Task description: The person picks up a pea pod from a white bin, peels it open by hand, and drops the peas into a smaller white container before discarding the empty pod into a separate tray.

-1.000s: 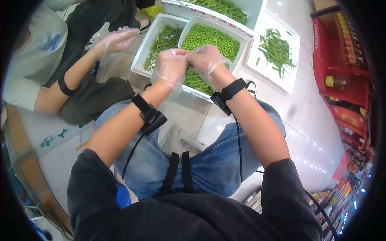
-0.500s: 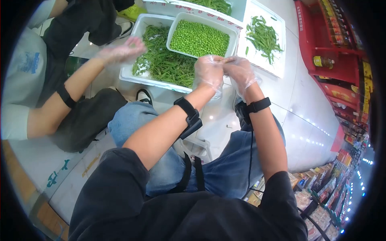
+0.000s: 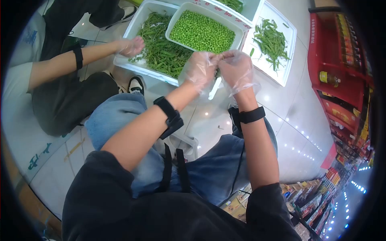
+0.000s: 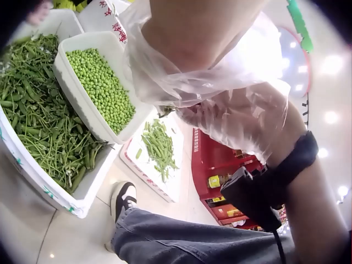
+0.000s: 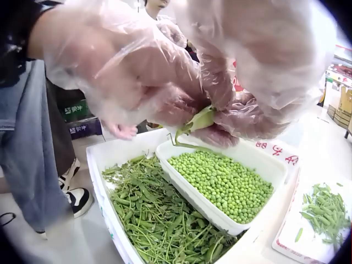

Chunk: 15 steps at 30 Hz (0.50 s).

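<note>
Both hands wear clear plastic gloves and meet fingertip to fingertip at the near right corner of the white tub [image 5: 190, 193] of shelled peas [image 3: 203, 31]. Between them is a green pea pod [image 5: 201, 120], its stem hanging down in the right wrist view. My left hand [image 3: 200, 69] pinches the stem end, while my right hand [image 3: 237, 72] pinches the other end. The tub sits in a white foam box [image 3: 150, 74] that also holds pea stems and pods [image 5: 159, 212]. In the left wrist view the pod is hidden behind the gloves.
On the right lies a white foam tray [image 3: 281, 78] with loose pea pods [image 3: 270, 42]. Another foam box [image 3: 251, 12] with pods stands behind. Another person's gloved hand [image 3: 130, 46] is over the left side of the stems. Red shelves [image 3: 319, 96] stand far right.
My joined hands have shifted right, from over the front of the box to the tub's near right corner. The other person's hand has come in over the stems. The head view has turned.
</note>
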{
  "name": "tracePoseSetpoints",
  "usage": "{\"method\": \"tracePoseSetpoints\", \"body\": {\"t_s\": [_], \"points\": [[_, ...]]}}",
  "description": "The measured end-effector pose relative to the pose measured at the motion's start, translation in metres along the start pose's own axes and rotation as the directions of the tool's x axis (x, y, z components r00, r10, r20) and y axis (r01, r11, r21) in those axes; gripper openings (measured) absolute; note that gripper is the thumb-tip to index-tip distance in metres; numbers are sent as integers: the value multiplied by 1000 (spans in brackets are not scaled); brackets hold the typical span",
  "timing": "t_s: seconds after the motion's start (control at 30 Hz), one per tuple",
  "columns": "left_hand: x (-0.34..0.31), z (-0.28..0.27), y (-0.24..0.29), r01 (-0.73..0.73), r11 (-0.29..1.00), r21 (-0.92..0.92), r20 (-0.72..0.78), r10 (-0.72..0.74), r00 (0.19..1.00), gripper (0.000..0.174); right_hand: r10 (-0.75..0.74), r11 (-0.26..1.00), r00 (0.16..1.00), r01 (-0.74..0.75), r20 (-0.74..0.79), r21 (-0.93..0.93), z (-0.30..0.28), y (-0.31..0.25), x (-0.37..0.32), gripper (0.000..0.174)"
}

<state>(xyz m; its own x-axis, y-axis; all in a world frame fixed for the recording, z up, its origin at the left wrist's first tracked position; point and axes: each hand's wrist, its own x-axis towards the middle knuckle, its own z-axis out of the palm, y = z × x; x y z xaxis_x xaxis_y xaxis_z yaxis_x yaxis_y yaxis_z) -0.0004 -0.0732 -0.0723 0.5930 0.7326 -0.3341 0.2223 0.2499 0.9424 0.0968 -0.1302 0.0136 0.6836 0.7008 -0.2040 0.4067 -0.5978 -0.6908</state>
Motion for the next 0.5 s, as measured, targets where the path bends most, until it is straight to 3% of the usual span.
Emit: {"method": "tracePoseSetpoints", "body": {"t_s": [0.03,0.1,0.13,0.17,0.23,0.3,0.37,0.5], "points": [[-7,-8,9,4,1000,6,0,-4,1000,24,4,1000,1000,-4,3,6,4,1,-1,11],[-16,-25,27,-76,916,395,22,73,997,31,-157,985,987,158,-16,74,10,0,-1,10],[-16,-29,17,-24,984,178,19,21,1000,33,-185,983,982,185,-24,16,13,-3,-2,9],[-18,-30,15,-18,984,178,28,13,1000,33,-173,985,985,174,-25,14,14,-1,-3,9],[-20,-33,22,-20,997,-71,12,21,1000,34,-134,989,984,126,114,80,15,5,3,18],[-23,-35,34,56,998,-28,50,-54,997,31,-142,985,985,131,97,117,13,10,8,10],[-23,-32,44,193,935,-298,97,-172,980,28,-1,928,959,-105,284,358,0,3,11,14],[-16,-38,46,219,907,-360,193,-157,969,30,15,910,949,-143,315,388,-3,1,20,21]]}}
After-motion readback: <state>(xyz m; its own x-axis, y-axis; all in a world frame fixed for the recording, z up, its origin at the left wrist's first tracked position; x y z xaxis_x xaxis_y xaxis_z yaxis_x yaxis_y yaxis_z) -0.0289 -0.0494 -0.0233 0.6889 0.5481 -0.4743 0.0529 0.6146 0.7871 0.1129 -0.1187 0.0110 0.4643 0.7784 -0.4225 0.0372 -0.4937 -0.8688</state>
